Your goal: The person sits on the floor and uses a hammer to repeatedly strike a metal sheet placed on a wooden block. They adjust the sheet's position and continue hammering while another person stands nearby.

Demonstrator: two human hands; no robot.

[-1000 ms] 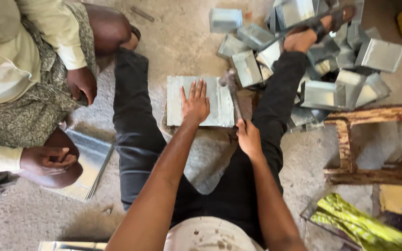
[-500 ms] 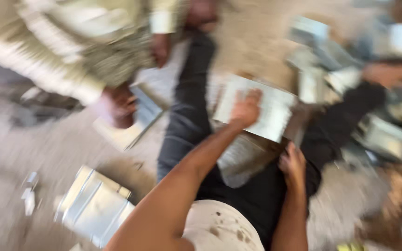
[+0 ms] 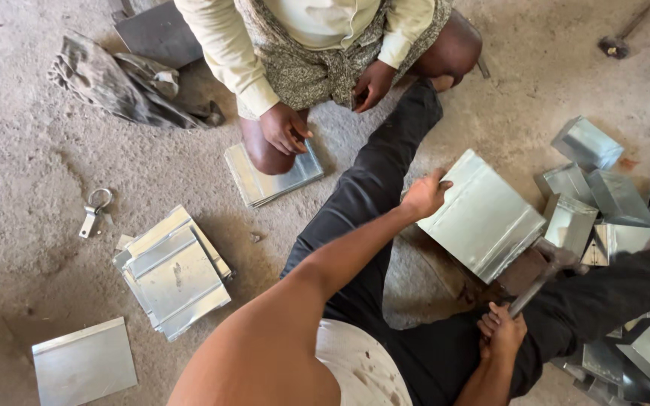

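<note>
**Hands on a folded metal sheet, hammer gripped low**

The person sits on the concrete floor (image 3: 31, 188) with legs in black trousers spread apart. The left hand (image 3: 424, 197) rests on the near corner of a folded metal sheet (image 3: 483, 214), fingers curled over its edge and thumb raised, pressing it down between the legs. The sheet lies tilted, its far side towards a heap of small metal boxes (image 3: 588, 188) on the right. The right hand (image 3: 502, 331) is closed around the handle of a hammer (image 3: 547, 267), whose head sits just beside the sheet's lower edge, on a dark block under it.

Across from them a second person in a cream sleeve crouches, one hand (image 3: 283, 129) touching a knee above a thin stack of flat sheets (image 3: 272, 177). To the left lie a pile of folded panels (image 3: 174, 274), a single flat sheet (image 3: 84, 365), a small metal clip with a ring (image 3: 93, 212) and a crumpled grey cloth (image 3: 118, 83)
</note>
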